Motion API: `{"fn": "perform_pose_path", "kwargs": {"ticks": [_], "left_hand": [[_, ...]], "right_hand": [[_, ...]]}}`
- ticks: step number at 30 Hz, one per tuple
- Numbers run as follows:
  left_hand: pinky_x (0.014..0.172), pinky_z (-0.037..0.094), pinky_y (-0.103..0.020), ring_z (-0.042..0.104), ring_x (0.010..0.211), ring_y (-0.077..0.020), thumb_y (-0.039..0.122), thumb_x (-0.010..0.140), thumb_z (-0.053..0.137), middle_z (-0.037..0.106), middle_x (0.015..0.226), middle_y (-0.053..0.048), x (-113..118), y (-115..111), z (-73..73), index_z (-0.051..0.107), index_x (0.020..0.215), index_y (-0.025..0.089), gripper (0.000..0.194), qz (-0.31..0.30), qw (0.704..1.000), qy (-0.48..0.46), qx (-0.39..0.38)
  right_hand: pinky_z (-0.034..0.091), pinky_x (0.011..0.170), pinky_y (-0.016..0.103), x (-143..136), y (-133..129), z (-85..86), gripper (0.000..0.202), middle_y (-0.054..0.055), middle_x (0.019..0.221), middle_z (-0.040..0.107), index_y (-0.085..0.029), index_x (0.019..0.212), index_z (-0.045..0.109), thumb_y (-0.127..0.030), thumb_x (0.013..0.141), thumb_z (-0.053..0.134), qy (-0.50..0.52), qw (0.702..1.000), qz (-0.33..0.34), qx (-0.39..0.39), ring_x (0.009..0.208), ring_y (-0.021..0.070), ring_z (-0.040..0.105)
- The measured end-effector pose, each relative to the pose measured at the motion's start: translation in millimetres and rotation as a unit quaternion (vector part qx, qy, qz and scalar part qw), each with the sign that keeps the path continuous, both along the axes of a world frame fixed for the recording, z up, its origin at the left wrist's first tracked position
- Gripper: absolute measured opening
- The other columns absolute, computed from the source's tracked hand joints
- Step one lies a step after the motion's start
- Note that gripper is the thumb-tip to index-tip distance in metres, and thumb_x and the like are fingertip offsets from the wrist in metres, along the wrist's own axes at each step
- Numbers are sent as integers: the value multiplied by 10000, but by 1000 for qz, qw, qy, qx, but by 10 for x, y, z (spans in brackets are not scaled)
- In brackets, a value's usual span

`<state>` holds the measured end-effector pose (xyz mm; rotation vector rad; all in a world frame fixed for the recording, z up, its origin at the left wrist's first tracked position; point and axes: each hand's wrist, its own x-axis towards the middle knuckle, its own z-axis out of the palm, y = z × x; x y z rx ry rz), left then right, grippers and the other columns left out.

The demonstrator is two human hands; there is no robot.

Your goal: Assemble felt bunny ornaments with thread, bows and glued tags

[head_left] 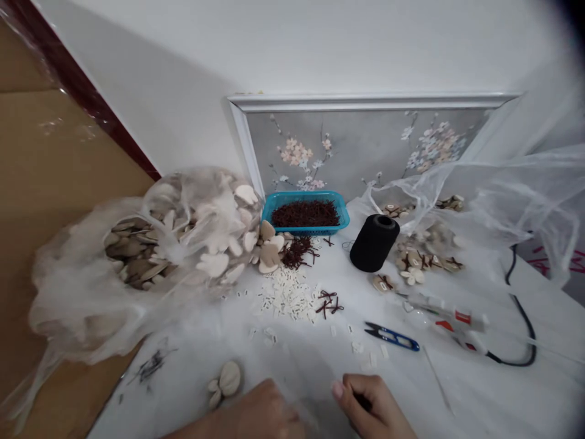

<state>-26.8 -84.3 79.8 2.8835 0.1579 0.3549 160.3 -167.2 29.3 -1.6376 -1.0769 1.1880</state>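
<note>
At the bottom edge my left hand is curled with its knuckles up, its fingertips out of sight and slightly blurred. Across a short gap, my right hand has its fingers folded in and the thumb against them. Whatever either hand may hold is hidden. Beside my left hand lies a beige rabbit-head-shaped fabric piece. Beyond the hands are a pile of small white labels, a few dark brown bows and blue-handled thread snips.
Plastic bags of beige fabric pieces fill the left. A blue basket of brown bows stands by the wall, near a black thread cone. At right are a corded glue gun and pieces with bows.
</note>
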Motion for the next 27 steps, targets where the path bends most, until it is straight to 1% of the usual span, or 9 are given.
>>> {"fn": "perform_pose_path", "kwargs": {"ticks": [2, 3, 6, 9, 11, 13, 19, 22, 27], "left_hand": [[423, 228, -306, 422, 406, -112, 314, 1018, 416, 521, 479, 35, -26, 9, -35, 491, 598, 176, 448, 31, 996, -41, 70], [427, 226, -299, 418, 406, -109, 327, 1021, 418, 503, 473, 38, -30, 17, -25, 485, 598, 174, 455, 41, 993, -52, 97], [433, 263, -274, 417, 433, -99, 301, 1003, 476, 469, 494, 46, -12, 43, 102, 501, 626, 164, 403, 38, 985, -81, 146], [410, 279, -274, 400, 440, -104, 286, 979, 525, 470, 509, 44, 22, 52, 270, 579, 693, 134, 328, 18, 977, -128, 170], [393, 276, -276, 398, 439, -107, 286, 947, 579, 480, 511, 38, 39, 49, 346, 620, 729, 110, 284, 2, 970, -151, 192], [380, 274, -276, 403, 437, -107, 282, 909, 634, 474, 502, 35, 46, 46, 387, 641, 735, 90, 259, -12, 962, -166, 217], [364, 312, -267, 455, 438, -105, 318, 839, 719, 511, 522, 17, 46, 64, 442, 671, 738, 65, 277, -34, 947, -178, 266], [365, 342, -260, 489, 454, -108, 317, 820, 741, 540, 538, 0, 60, 74, 482, 684, 735, 60, 276, -44, 938, -190, 286], [362, 392, -238, 536, 465, -108, 316, 827, 737, 580, 550, -8, 121, 59, 599, 690, 721, 86, 258, -49, 924, -196, 324]], "right_hand": [[375, 508, 234, 74, 64, 108, 671, -15, 501, 430, -186, 511, 491, -786, 808, 448, 26, 996, 84, 1, 518, 118, 429], [401, 543, 234, 102, 82, 157, 655, 0, 528, 487, -179, 541, 530, -753, 841, 435, 41, 994, 99, 11, 548, 126, 473], [481, 700, 253, 145, 91, 249, 574, 50, 697, 656, -171, 692, 660, -665, 897, 451, 82, 992, 77, 48, 715, 166, 607], [511, 806, 280, 148, 63, 279, 518, 69, 848, 712, -185, 809, 705, -609, 936, 436, 99, 991, 38, 81, 846, 188, 647], [519, 852, 297, 146, 39, 311, 490, 78, 942, 717, -191, 859, 706, -568, 965, 411, 102, 987, 29, 119, 923, 195, 651], [522, 878, 306, 149, 14, 369, 452, 78, 990, 711, -200, 881, 699, -522, 986, 399, 95, 982, 40, 160, 971, 195, 649], [525, 908, 303, 196, -62, 588, 331, 55, 1030, 703, -243, 974, 704, -399, 1009, 414, 73, 966, 85, 234, 1017, 175, 653], [530, 901, 294, 228, -90, 656, 304, 48, 1054, 703, -262, 1027, 703, -366, 1013, 418, 72, 956, 104, 263, 1030, 168, 652], [530, 890, 297, 287, -127, 736, 270, 40, 1044, 699, -268, 1036, 701, -341, 1008, 442, 58, 947, 108, 298, 1022, 163, 645]]}}
